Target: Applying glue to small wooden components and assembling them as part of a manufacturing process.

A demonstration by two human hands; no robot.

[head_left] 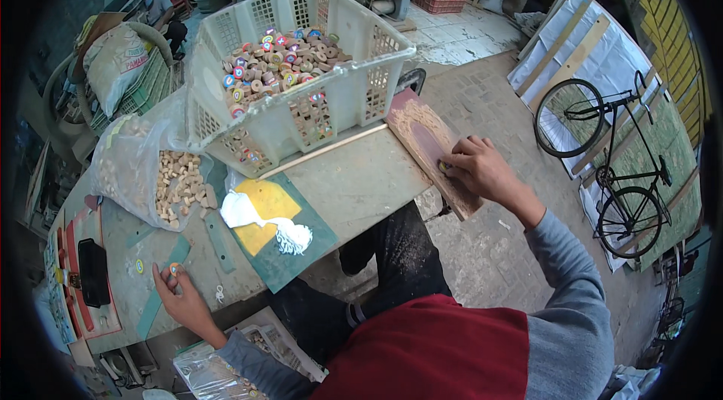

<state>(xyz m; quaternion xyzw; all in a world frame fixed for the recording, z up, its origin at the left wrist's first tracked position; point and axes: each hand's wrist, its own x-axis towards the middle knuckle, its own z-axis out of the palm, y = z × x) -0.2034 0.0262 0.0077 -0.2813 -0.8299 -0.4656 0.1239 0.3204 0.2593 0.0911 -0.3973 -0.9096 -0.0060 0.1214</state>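
My left hand [183, 302] is closed at the table's left front, pinching a small wooden disc [174, 269] with an orange-edged face between thumb and fingers. Another little round piece [139, 266] lies on the tabletop nearby. Out to the right, my right hand [486, 170] presses a small disc [444, 166] against a long board [431, 133]; the fingers hide most of that disc. Sawdust [416, 115] coats the board in a looped track. Wooden discs, many with coloured faces [290, 57], fill a white plastic crate [290, 117] on the table.
Small wooden pegs [179, 183] spill from a clear plastic bag [120, 170]. A white cloth-like bundle [245, 210] rests on a green sheet [320, 236]. A black tray [93, 272] is at far left. A bicycle [614, 110] stands right; another person [160, 10] sits behind.
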